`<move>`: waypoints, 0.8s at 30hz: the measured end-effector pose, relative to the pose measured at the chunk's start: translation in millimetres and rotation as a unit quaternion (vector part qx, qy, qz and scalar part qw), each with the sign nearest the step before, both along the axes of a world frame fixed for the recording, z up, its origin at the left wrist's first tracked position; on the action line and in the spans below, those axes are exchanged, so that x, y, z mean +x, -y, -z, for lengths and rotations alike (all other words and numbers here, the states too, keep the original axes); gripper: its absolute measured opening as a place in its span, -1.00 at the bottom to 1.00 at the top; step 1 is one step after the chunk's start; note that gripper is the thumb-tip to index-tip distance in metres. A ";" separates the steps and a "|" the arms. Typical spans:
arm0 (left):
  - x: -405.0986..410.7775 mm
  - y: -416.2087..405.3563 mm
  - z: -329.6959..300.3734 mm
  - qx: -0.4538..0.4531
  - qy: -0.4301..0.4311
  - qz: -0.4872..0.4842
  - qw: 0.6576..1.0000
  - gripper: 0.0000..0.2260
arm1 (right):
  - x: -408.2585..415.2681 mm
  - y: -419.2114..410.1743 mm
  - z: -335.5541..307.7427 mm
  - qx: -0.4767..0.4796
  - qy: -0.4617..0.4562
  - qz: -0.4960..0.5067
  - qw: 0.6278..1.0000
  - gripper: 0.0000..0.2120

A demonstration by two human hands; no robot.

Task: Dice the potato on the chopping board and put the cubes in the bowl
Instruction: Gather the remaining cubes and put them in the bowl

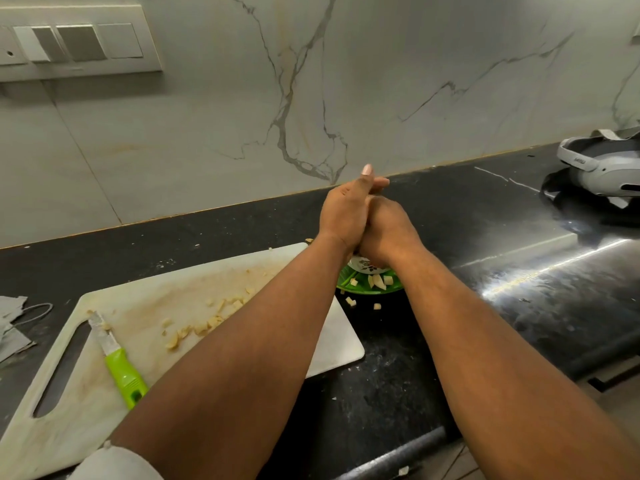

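My left hand (341, 213) and my right hand (391, 230) are pressed palm to palm above the green bowl (360, 289), which stands on the counter just past the board's right end. The left hand's fingers point up and away; the right hand's fingers are hidden behind it. Potato cubes (377, 281) lie in the bowl, and my forearms cover most of it. More cut potato pieces (207, 322) are scattered on the white chopping board (86, 375). A green-handled knife (117, 362) lies on the board's left part. What is between my palms is hidden.
Two stray cubes (350, 301) lie on the black counter (467, 306) in front of the bowl. A grey headset (602, 168) sits at the back right. Grey cloth (10, 327) lies left of the board. The marble wall stands close behind.
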State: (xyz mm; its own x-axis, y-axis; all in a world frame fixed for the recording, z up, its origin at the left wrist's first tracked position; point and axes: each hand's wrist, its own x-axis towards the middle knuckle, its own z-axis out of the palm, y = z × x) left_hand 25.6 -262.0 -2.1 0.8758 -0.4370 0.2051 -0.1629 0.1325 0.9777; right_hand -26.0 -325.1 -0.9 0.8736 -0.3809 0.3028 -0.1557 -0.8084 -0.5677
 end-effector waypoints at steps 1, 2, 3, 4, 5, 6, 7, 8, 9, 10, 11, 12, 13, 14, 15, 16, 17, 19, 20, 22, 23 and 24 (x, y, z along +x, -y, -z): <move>1.1 0.1 0.4 -0.023 -0.018 -0.001 1.000 -0.60 | 1.0 1.4 1.1 0.022 0.021 -0.002 1.000 -0.85; 2.1 0.2 1.1 -0.047 -0.035 0.002 0.998 -0.57 | 1.8 3.0 2.1 0.038 0.047 -0.003 0.998 -0.81; 2.6 0.3 1.6 -0.066 -0.046 0.004 0.997 -0.54 | 2.0 3.9 2.5 0.053 0.075 -0.002 0.996 -0.77; 2.7 0.5 1.9 -0.073 -0.047 0.005 0.996 -0.52 | 1.2 4.2 2.1 0.076 0.102 -0.003 0.992 -0.73; 3.1 0.9 2.4 -0.072 -0.040 0.003 0.997 -0.50 | 1.1 5.1 2.1 0.108 0.124 -0.006 0.986 -0.71; 3.3 1.1 3.2 -0.066 -0.028 0.004 0.997 -0.47 | 0.9 6.2 2.2 0.140 0.142 -0.009 0.980 -0.69; 3.1 1.1 3.4 -0.060 -0.017 0.006 0.998 -0.44 | 0.1 6.9 1.7 0.169 0.154 -0.012 0.974 -0.69; 3.2 1.0 3.3 -0.059 -0.012 0.007 0.998 -0.42 | -0.9 7.1 1.2 0.194 0.162 -0.013 0.967 -0.69; 2.9 1.1 2.7 -0.061 -0.014 0.008 0.998 -0.40 | -1.6 8.0 0.7 0.218 0.171 -0.016 0.961 -0.69; 3.4 0.8 2.0 -0.065 -0.020 0.008 0.998 -0.40 | -1.9 8.9 0.1 0.239 0.181 -0.021 0.954 -0.68; 4.2 0.4 1.5 -0.070 -0.026 0.007 0.997 -0.39 | -2.2 9.8 -0.3 0.257 0.189 -0.030 0.947 -0.67; 5.2 -0.5 1.1 -0.077 -0.030 0.009 0.997 -0.39 | -2.8 10.5 -0.7 0.273 0.193 -0.043 0.941 -0.65; 6.4 -2.1 0.9 -0.082 -0.031 0.011 0.996 -0.38 | -2.6 11.1 -0.8 0.286 0.194 -0.060 0.936 -0.64; 7.2 -3.8 0.7 -0.084 -0.031 0.014 0.996 -0.36 | -3.3 11.3 -1.1 0.293 0.195 -0.075 0.933 -0.63; 8.2 -6.0 0.6 -0.087 -0.029 0.015 0.996 -0.35 | -3.3 11.4 -1.0 0.295 0.197 -0.087 0.931 -0.63; 9.4 -7.6 1.1 -0.090 -0.027 0.015 0.995 -0.33 | -4.1 11.4 -1.4 0.294 0.202 -0.098 0.929 -0.63; 10.1 -9.0 1.5 -0.094 -0.027 0.016 0.995 -0.32 | -4.6 11.9 -1.6 0.295 0.212 -0.108 0.925 -0.63; 10.4 -11.6 1.7 -0.105 -0.030 0.011 0.994 -0.32 | -6.1 12.5 -2.1 0.293 0.229 -0.125 0.920 -0.63; 10.5 -13.3 1.5 -0.110 -0.032 0.011 0.993 -0.32 | -7.0 12.2 -2.5 0.283 0.230 -0.130 0.922 -0.63; 11.0 -18.4 0.1 -0.106 -0.034 0.007 0.994 -0.32 | -6.9 12.3 -2.6 0.255 0.231 -0.132 0.929 -0.63; 11.4 -22.4 -1.3 -0.097 -0.033 0.003 0.995 -0.33 | -7.0 11.9 -2.6 0.242 0.233 -0.130 0.933 -0.64; 11.8 -27.0 -3.5 -0.083 -0.031 -0.003 0.996 -0.35 | -7.8 11.1 -3.0 0.225 0.236 -0.123 0.937 -0.66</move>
